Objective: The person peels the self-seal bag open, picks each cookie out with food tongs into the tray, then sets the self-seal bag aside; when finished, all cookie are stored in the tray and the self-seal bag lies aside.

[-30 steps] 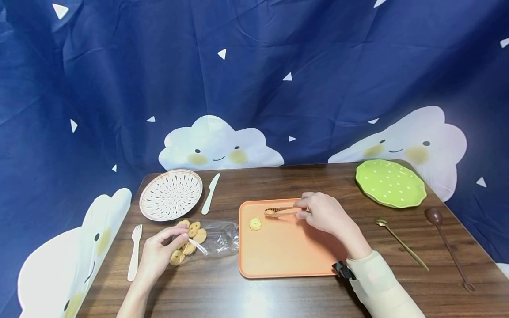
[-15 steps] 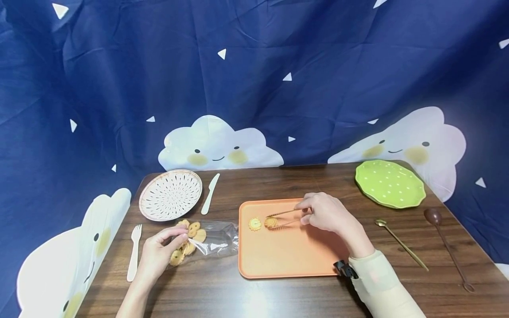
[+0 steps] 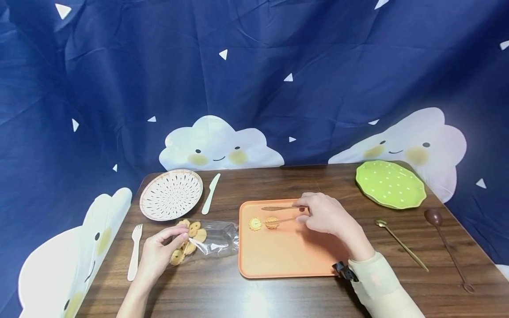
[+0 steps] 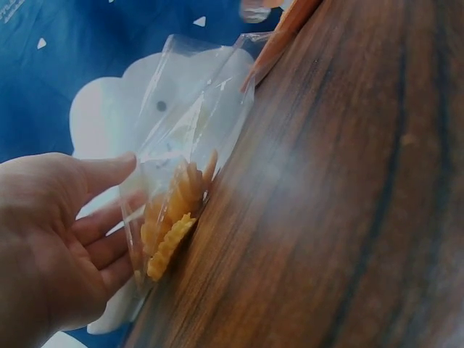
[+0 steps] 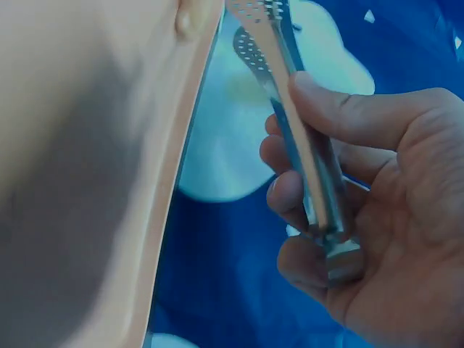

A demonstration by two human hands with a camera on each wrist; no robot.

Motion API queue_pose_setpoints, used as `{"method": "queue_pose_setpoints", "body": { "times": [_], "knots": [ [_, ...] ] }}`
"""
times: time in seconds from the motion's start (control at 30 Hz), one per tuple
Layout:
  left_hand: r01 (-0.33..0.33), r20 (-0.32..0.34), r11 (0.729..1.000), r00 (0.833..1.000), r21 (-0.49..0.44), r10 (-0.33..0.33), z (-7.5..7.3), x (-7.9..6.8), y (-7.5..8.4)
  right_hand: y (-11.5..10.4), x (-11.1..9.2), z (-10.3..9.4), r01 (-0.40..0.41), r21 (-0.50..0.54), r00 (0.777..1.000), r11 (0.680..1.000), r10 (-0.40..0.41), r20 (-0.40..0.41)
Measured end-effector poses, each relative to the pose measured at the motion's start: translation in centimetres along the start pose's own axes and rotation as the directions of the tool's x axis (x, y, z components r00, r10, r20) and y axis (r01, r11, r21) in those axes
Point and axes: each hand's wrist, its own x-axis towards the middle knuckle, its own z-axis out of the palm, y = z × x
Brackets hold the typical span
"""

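My left hand (image 3: 159, 254) pinches the edge of a clear plastic bag (image 3: 220, 238) lying on the table. Several cookies (image 3: 200, 236) are inside it; in the left wrist view the cookies (image 4: 172, 243) bunch at the bag's near end, beside my fingers. My right hand (image 3: 324, 214) holds metal tongs (image 3: 278, 208) with spread arms over the orange tray (image 3: 274, 260). One tong arm crosses above a ridged round cookie (image 3: 271, 226). Left of it lies a yellow scalloped cookie (image 3: 255, 224). The tongs (image 5: 290, 109) show perforated ends in the right wrist view.
A white patterned plate (image 3: 172, 195), a pale knife (image 3: 210, 194) and a pale fork (image 3: 134, 251) lie at the left. To the right are a green dotted plate (image 3: 390, 183), a small gold spoon (image 3: 403, 245) and a brown long-handled spoon (image 3: 447, 247).
The tongs' arms have spread apart. The ridged cookie, earlier between their ends, now rests on the tray beside the yellow one. My left hand and the bag have stayed put.
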Motion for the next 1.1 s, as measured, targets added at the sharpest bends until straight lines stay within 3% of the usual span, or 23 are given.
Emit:
{"method": "queue_pose_setpoints", "body": {
  "times": [0.13, 0.37, 0.77, 1.1],
  "knots": [
    [0.002, -0.003, 1.0, 1.0, 0.0, -0.002, -0.1, 0.0, -0.1, -2.4, 0.4, 0.8, 0.076, 0.03, 0.997, 0.997, -0.076, -0.004],
    [0.012, -0.008, 1.0, 1.0, -0.003, -0.012, -0.3, -0.2, 0.0, -6.8, 1.8, 3.6, 0.194, 0.004, 0.979, 0.981, -0.194, 0.062],
    [0.003, -0.001, 1.0, 1.0, 0.002, -0.003, -0.2, -0.2, 0.3, -11.2, 4.5, 6.7, 0.19, 0.038, 0.976, 0.981, -0.193, 0.099],
    [-0.017, -0.004, 1.0, 1.0, -0.009, 0.017, 0.0, -0.3, 0.4, -13.6, 5.0, 8.6, 0.143, 0.01, 0.983, 0.99, -0.143, 0.111]
  ]
}}
